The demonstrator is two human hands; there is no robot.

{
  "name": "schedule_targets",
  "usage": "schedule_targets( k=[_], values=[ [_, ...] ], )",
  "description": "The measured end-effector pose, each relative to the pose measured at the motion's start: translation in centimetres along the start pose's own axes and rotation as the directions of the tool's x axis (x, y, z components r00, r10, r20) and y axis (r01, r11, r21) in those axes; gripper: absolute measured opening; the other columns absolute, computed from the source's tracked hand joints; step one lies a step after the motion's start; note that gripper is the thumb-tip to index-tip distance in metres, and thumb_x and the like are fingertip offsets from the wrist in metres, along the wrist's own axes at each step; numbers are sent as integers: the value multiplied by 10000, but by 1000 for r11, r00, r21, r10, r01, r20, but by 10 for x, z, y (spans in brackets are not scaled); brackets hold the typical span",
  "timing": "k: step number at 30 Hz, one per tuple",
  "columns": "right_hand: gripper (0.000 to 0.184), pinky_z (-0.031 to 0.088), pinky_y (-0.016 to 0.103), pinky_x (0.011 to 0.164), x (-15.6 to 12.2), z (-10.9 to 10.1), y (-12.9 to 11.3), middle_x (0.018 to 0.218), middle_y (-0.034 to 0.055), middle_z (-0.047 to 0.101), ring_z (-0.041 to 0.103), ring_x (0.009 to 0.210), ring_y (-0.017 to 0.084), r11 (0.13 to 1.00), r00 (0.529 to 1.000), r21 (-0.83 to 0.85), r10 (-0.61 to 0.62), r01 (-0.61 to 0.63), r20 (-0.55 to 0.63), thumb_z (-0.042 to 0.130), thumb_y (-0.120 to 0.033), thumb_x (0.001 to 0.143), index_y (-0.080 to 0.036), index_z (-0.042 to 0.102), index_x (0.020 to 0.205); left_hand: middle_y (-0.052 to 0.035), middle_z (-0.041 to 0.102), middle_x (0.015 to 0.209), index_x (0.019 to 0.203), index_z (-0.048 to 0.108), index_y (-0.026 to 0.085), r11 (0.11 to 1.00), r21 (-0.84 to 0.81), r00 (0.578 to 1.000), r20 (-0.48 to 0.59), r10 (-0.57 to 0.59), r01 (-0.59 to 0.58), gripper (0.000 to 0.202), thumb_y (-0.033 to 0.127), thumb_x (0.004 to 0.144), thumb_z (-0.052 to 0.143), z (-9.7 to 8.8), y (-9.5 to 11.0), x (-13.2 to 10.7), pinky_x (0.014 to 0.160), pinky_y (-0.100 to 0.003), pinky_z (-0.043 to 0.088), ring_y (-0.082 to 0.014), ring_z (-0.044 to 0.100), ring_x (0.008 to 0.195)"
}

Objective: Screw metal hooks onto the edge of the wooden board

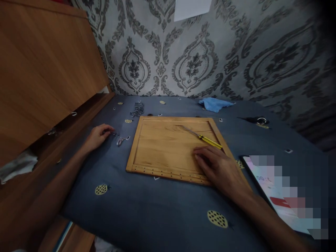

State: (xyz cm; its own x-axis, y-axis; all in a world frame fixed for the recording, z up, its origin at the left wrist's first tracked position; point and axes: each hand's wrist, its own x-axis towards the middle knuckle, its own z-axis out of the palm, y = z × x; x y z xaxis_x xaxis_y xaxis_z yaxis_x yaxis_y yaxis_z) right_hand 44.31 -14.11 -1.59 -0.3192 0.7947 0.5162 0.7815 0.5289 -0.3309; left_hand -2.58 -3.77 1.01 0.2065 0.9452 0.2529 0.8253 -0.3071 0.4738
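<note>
A wooden board (162, 147) with a raised rim and a row of small holes along its near edge lies on a blue cloth. On it lies a screwdriver (203, 137) with a yellow handle. My right hand (219, 168) rests flat on the board's near right corner, fingers stretched toward the left, just below the screwdriver handle. My left hand (98, 135) lies on the cloth to the left of the board, fingers curled at a small metal piece (120, 141); whether it grips anything is unclear.
A pile of metal hooks (137, 109) lies behind the board at left. A blue rag (214, 104) and a dark tool with a ring (258, 120) sit at the back right. A phone (278, 192) lies at right. A wooden cabinet (44, 70) stands left.
</note>
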Motion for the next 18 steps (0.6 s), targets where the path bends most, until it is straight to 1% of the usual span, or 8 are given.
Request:
schedule_targets(
  k=[3, 6, 8, 10, 11, 14, 16, 18],
  values=[
    [216, 599, 439, 847, 0, 0, 0, 1014, 101, 780, 741, 963, 286, 1000, 1000, 23, 13, -13, 0, 506, -277, 1018, -221, 709, 970, -52, 738, 965, 963, 755, 209, 1000, 8, 997, 75, 20, -20, 277, 402, 893, 569, -1, 17, -6, 755, -315, 476, -204, 639, 810],
    [207, 588, 426, 855, 1, 0, -2, 1011, 98, 775, 734, 963, 275, 999, 1000, 32, 23, -23, 7, 506, -261, 1017, -224, 702, 961, -19, 690, 764, 839, 728, 203, 1000, 6, 986, 163, 27, -28, 400, 556, 914, 555, 0, 33, -11, 650, -286, 420, -181, 585, 677],
    [204, 587, 411, 849, 1, -1, -4, 995, 92, 773, 731, 953, 263, 999, 999, 25, 29, -30, 15, 507, -243, 1012, -227, 700, 948, -1, 649, 668, 791, 707, 205, 999, 0, 977, 210, 31, -32, 459, 625, 898, 554, 2, 40, -14, 598, -276, 389, -169, 549, 600],
    [214, 588, 413, 844, 1, -1, -6, 978, 95, 768, 726, 938, 260, 999, 999, 11, 36, -36, 16, 497, -219, 1005, -222, 698, 931, -3, 666, 673, 847, 713, 213, 999, -5, 974, 223, 34, -34, 455, 644, 872, 570, 5, 42, -15, 581, -273, 394, -176, 565, 589],
    [221, 588, 423, 858, 1, -1, -7, 984, 98, 766, 723, 948, 262, 999, 999, 3, 38, -38, 21, 487, -209, 1007, -216, 697, 936, -13, 695, 709, 876, 717, 218, 999, -8, 974, 223, 34, -33, 455, 652, 857, 581, 8, 42, -15, 579, -273, 405, -186, 589, 603],
    [214, 585, 425, 864, 2, 0, -9, 979, 97, 758, 712, 946, 255, 998, 998, -22, 55, -54, 27, 493, -172, 1001, -210, 691, 929, -33, 740, 768, 979, 742, 248, 999, -17, 976, 215, 36, -33, 460, 652, 837, 573, 12, 42, -13, 588, -295, 453, -235, 655, 658],
    [204, 583, 416, 856, 3, 1, -11, 968, 92, 752, 707, 935, 247, 997, 997, -39, 69, -68, 35, 514, -129, 980, -208, 693, 921, -48, 756, 779, 971, 751, 261, 999, -25, 977, 212, 39, -34, 452, 647, 815, 575, 13, 42, -12, 599, -325, 488, -263, 679, 670],
    [174, 582, 407, 880, 4, 2, -13, 988, 94, 749, 706, 955, 241, 995, 994, -59, 89, -85, 57, 542, -128, 989, -192, 699, 948, -63, 788, 837, 972, 756, 275, 999, -42, 976, 214, 37, -29, 460, 666, 796, 590, 13, 38, -13, 620, -362, 526, -298, 711, 716]
  ],
)
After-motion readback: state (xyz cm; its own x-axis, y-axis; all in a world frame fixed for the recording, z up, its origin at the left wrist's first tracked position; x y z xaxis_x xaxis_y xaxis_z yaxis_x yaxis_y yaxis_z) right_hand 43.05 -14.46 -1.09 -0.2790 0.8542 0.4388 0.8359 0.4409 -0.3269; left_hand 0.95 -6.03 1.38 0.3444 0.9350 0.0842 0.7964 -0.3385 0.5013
